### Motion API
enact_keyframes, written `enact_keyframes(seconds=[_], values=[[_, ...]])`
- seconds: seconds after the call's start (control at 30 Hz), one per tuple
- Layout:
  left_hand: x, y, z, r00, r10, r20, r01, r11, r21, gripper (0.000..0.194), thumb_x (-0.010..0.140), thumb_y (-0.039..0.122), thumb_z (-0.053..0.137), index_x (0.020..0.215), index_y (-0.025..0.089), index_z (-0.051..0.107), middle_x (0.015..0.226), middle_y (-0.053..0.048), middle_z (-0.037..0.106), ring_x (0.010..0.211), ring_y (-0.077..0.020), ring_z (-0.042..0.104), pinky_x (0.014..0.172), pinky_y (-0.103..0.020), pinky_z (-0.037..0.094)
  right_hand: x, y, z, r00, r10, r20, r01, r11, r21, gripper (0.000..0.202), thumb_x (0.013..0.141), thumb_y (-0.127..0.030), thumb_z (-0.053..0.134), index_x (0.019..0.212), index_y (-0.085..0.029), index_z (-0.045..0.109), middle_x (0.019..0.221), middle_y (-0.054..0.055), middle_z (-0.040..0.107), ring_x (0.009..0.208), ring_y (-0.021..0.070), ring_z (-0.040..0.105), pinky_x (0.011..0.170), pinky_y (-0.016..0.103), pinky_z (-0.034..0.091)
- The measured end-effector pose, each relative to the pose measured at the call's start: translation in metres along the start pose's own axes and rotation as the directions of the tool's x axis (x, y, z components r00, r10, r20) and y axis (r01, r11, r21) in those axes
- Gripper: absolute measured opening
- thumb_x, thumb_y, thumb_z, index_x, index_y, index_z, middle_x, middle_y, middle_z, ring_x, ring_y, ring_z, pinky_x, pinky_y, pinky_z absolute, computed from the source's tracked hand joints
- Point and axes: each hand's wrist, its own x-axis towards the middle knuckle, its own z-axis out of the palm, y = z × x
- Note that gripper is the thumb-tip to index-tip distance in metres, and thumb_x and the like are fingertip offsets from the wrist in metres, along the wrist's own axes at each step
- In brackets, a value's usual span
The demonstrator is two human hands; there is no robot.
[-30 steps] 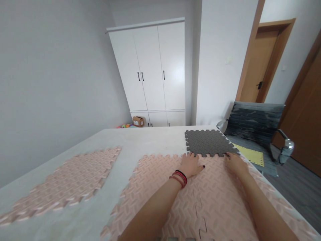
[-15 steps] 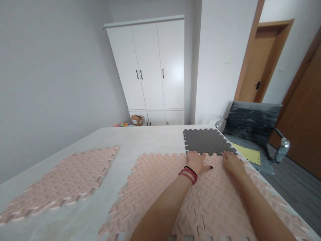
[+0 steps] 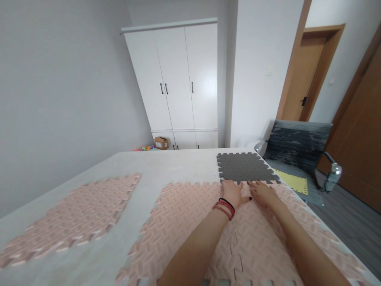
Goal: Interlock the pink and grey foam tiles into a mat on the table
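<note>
A dark grey foam mat tile (image 3: 245,166) lies flat at the far right of the white table, its near edge against joined pink foam tiles (image 3: 184,214). My left hand (image 3: 233,193) rests with spread fingers on the pink tiles, fingertips at the seam with the grey tile; dark and red bands circle the wrist. Just right of it, my right hand (image 3: 263,193) lies on the pink tiles with its fingertips at the same seam, fingers extended. Neither hand lifts anything.
On the left of the white table (image 3: 169,163) lies a separate pink tile (image 3: 80,210). Beyond the right edge stands a chair (image 3: 297,147) with a yellow tile (image 3: 293,182) on its seat. A cardboard box (image 3: 161,143) sits behind the table.
My right hand has moved left along the seam, closer to my left hand. My left hand has stayed in place.
</note>
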Motion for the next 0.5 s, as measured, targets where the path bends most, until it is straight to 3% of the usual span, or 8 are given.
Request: enact_keyframes(seconds=[0.2,0.27,0.37,0.43,0.5], values=[[0.004,0.001,-0.001,1.0,0.012,0.027,-0.012,1.0,-0.004,0.082,0.073,0.078,0.039,0.137,0.028,0.041,0.117,-0.02,0.06,0.108,-0.0361,0.055,0.082,-0.046,0.038,0.002,0.018,0.004,0.997,-0.044,-0.061,0.052,0.989,0.139,0.048,0.092,-0.036,0.033,0.136,-0.022,0.047,0.144,0.009,0.043,0.134,0.0227,0.036,0.108,0.047,0.028],[0.005,0.0,-0.001,0.999,0.013,0.034,-0.013,1.0,-0.013,0.082,0.072,0.078,0.041,0.136,0.028,0.042,0.113,-0.018,0.063,0.106,-0.0353,0.056,0.081,-0.044,0.039,0.003,0.028,0.003,0.987,0.075,-0.139,-0.054,0.987,0.148,0.05,0.091,-0.037,0.033,0.136,-0.019,0.046,0.144,0.011,0.042,0.133,0.0237,0.037,0.109,0.049,0.026],[0.006,0.0,0.0,0.999,0.018,0.04,-0.017,0.999,-0.033,0.083,0.069,0.079,0.044,0.136,0.028,0.043,0.113,-0.018,0.063,0.106,-0.0349,0.056,0.08,-0.043,0.041,0.006,0.045,0.002,0.922,0.301,-0.242,-0.267,0.95,0.164,0.051,0.091,-0.035,0.029,0.135,-0.016,0.046,0.145,0.013,0.04,0.132,0.027,0.038,0.108,0.057,0.024],[0.007,0.0,0.0,0.999,0.029,0.04,-0.027,0.998,-0.053,0.085,0.069,0.079,0.044,0.136,0.027,0.043,0.114,-0.018,0.063,0.107,-0.0353,0.056,0.081,-0.044,0.041,0.007,0.055,0.003,0.91,0.343,-0.232,-0.302,0.933,0.194,0.05,0.091,-0.036,0.027,0.132,-0.017,0.05,0.143,0.014,0.042,0.131,0.0289,0.038,0.107,0.059,0.024],[0.006,-0.001,-0.002,0.999,0.042,0.034,-0.039,0.996,-0.081,0.085,0.07,0.078,0.044,0.136,0.025,0.043,0.114,-0.019,0.062,0.108,-0.0362,0.055,0.084,-0.046,0.041,0.006,0.06,0.005,0.93,0.311,-0.196,-0.259,0.933,0.249,0.048,0.09,-0.036,0.029,0.125,-0.02,0.057,0.138,0.013,0.049,0.13,0.0297,0.04,0.106,0.057,0.027]])
